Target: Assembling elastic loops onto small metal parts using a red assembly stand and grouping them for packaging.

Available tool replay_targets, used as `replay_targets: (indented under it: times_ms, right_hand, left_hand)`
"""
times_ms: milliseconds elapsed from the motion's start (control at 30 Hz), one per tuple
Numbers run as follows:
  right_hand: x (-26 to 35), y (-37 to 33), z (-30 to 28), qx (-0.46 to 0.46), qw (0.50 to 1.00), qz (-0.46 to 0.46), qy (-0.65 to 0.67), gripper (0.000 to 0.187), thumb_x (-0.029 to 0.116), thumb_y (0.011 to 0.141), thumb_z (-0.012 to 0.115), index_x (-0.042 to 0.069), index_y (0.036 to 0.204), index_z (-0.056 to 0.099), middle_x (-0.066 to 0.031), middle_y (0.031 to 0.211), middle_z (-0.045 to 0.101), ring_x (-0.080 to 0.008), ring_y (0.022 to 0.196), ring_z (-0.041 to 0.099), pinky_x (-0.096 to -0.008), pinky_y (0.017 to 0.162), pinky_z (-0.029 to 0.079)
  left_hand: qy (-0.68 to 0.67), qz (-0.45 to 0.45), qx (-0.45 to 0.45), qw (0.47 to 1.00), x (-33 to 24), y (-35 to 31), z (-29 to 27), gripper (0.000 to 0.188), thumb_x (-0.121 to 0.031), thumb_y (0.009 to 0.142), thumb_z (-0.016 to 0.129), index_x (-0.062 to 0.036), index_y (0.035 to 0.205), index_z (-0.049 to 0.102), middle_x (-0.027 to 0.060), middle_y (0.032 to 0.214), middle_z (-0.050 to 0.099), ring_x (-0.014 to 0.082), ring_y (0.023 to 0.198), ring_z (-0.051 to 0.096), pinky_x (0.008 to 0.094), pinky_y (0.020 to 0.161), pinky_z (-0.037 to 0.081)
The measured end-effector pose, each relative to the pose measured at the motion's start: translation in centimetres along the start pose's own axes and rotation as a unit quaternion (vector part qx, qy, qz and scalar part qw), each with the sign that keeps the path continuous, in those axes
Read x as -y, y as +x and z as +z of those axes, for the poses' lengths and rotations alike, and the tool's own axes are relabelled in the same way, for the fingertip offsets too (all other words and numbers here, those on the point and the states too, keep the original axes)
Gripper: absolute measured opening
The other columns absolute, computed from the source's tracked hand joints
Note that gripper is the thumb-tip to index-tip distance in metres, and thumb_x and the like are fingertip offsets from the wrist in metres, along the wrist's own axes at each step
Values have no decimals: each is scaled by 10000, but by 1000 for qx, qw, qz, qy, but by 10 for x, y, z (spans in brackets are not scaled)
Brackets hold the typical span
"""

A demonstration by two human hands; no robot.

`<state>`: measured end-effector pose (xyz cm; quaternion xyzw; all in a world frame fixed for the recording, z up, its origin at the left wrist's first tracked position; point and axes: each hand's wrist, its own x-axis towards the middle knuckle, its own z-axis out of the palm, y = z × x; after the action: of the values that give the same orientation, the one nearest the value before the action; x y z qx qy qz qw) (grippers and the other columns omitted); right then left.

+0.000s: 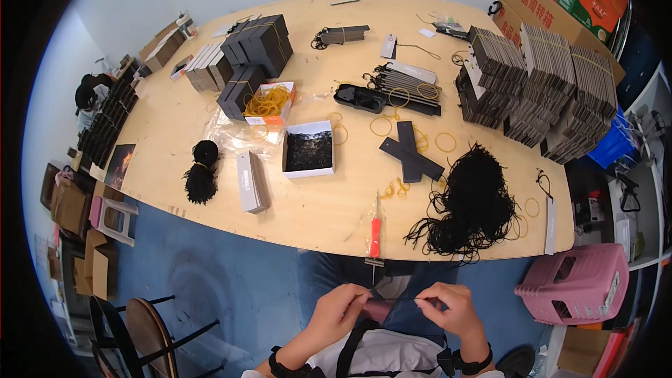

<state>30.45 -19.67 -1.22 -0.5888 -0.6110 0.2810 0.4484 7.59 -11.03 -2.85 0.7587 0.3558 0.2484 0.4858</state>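
Over my lap, just off the table's near edge, a thin black cord (399, 299) runs between my two hands. My left hand (339, 313) pinches one end, and the fingers of my right hand (451, 308) are closed on the other. A dark reddish piece (378, 309) shows beside my left fingers; I cannot tell what it is. Beyond my hands, a red-handled awl (376, 236) lies near the table edge. To its right spreads a loose heap of black cords (476, 199). A single tag with a cord (550, 224) lies at the right edge.
Crossed dark tags (411, 154), yellow rubber bands (444, 141), a white box of small black pieces (309, 161), a tied cord bundle (202, 171) and a stack of tags (252, 182) cover the table. Tall tag stacks (553, 77) stand right. A pink stool (577, 283) sits below.
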Motion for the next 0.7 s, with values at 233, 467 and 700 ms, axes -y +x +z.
replay_targets:
  times_ms: [233,467,700]
  right_hand:
    - [-12,-4,1,-71,994,82,-9,81,8,775,717,22,815,649,-41,692,647,-78,549,581,-206,450,412]
    - [-21,-9,-5,-105,988,109,-6,79,8,779,717,21,809,645,-36,674,640,-69,549,575,-200,451,397]
    - [-35,-14,-4,-106,984,135,-41,84,24,795,715,1,825,640,-60,689,653,-96,580,617,-211,489,446]
  left_hand:
    - [-73,-21,-68,995,11,5,7,99,10,909,585,13,1008,591,134,868,653,206,810,692,273,691,523]
    - [-29,-2,-78,997,15,10,15,102,21,909,589,30,1009,573,132,876,665,193,814,701,272,692,531]
    - [54,59,-173,982,20,21,21,169,-11,832,676,-35,995,638,108,932,656,200,721,662,274,620,524]
